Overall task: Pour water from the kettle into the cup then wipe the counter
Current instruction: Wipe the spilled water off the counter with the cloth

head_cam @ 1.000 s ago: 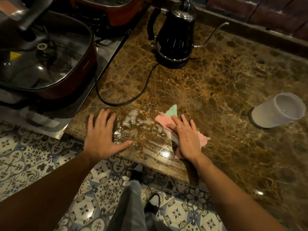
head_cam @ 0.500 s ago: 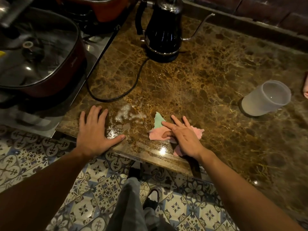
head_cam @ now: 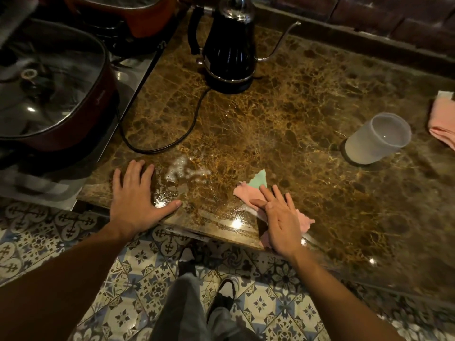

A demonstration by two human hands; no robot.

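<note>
While the right hand [head_cam: 280, 219] lies flat on the pink and green cloth [head_cam: 256, 190] with its fingers [head_cam: 267, 195] stretched out and not closed around anything, the cloth is pressed against the brown marble bench [head_cam: 283, 112] near the front edge. From this cloth, the left hand [head_cam: 134, 200] is well apart to the left, palm down on the bench, fingers spread and holding nothing. Between that hand and the cloth there is a foamy wet patch [head_cam: 183, 169]. Behind the cloth, far back on the bench, stands the black kettle [head_cam: 229, 52] upright on its base, and its cord [head_cam: 167, 141] curves to the left. To the right of the cloth and further back stands the frosted cup [head_cam: 376, 139], upright. Beyond the cup, a second pink cloth [head_cam: 442, 119] lies at the picture's edge.
</note>
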